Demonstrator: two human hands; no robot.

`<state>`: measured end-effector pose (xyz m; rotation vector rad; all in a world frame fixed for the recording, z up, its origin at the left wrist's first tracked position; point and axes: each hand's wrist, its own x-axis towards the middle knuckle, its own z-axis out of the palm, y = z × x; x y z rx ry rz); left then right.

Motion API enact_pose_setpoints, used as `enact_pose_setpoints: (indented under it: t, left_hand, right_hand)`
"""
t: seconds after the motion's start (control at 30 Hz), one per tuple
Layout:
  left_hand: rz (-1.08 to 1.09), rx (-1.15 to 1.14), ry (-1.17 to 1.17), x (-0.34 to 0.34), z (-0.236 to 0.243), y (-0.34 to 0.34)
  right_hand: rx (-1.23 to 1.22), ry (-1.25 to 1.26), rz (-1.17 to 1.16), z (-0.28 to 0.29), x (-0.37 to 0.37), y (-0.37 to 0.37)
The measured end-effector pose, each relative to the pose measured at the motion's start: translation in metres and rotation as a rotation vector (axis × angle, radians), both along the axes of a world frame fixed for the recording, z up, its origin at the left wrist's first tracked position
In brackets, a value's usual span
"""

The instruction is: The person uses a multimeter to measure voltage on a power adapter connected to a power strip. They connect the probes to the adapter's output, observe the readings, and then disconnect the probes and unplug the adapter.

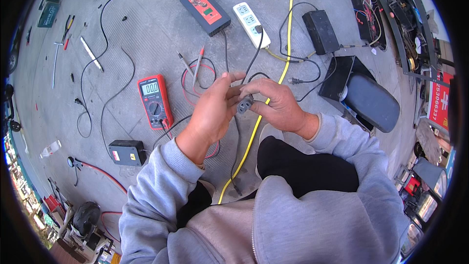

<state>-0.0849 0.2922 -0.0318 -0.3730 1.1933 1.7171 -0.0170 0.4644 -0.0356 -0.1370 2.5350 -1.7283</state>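
Note:
In front of me, my right hand (pixel 276 100) pinches a black power cord connector (pixel 245 104), its slotted end facing me. Its cord appears to pass behind my fingers. Close against it is my left hand (pixel 215 102), fingers stretched toward the connector; whether they touch it is hard to see. A red multimeter (pixel 155 101) with a lit display lies to the left. Its two test probes (pixel 197 66) rest on the floor beyond my left hand, with leads looping behind it. A white power strip (pixel 250 24) lies farther away with a black plug in it.
A black box with a red label (pixel 204 10) sits beyond the hands. A yellow cable (pixel 290 34) crosses the floor on the right, near a black adapter (pixel 320 32) and a black seat-like pad (pixel 373 102). A small black charger (pixel 126 153) lies at left, pliers (pixel 68 25) farther off.

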Motion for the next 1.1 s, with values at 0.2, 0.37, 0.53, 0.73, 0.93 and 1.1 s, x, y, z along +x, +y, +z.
enact_pose_setpoints:
  t: [0.2,0.37,0.53,0.73,0.93,1.1]
  left_hand:
    - [0.007,0.044,0.811,0.026,-0.017,0.008]
    - [0.012,0.041,0.64,0.031,-0.038,0.012]
    - [0.007,0.009,0.727,0.031,-0.054,0.01]
    - [-0.024,-0.038,0.795,0.033,-0.068,0.006]
    - [-0.035,-0.007,0.718,0.032,-0.072,0.004]
    - [-0.022,0.007,0.696,0.032,-0.073,0.005]
  right_hand:
    - [-0.25,-0.205,-0.219,-0.017,0.001,0.005]
    - [-0.226,-0.199,-0.241,-0.043,0.005,0.005]
    - [-0.27,-0.221,-0.257,-0.063,0.008,0.003]
    - [-0.29,-0.233,-0.251,-0.079,0.012,0.003]
    - [-0.325,-0.259,-0.251,-0.087,0.013,0.002]
    - [-0.342,-0.27,-0.237,-0.09,0.014,0.002]
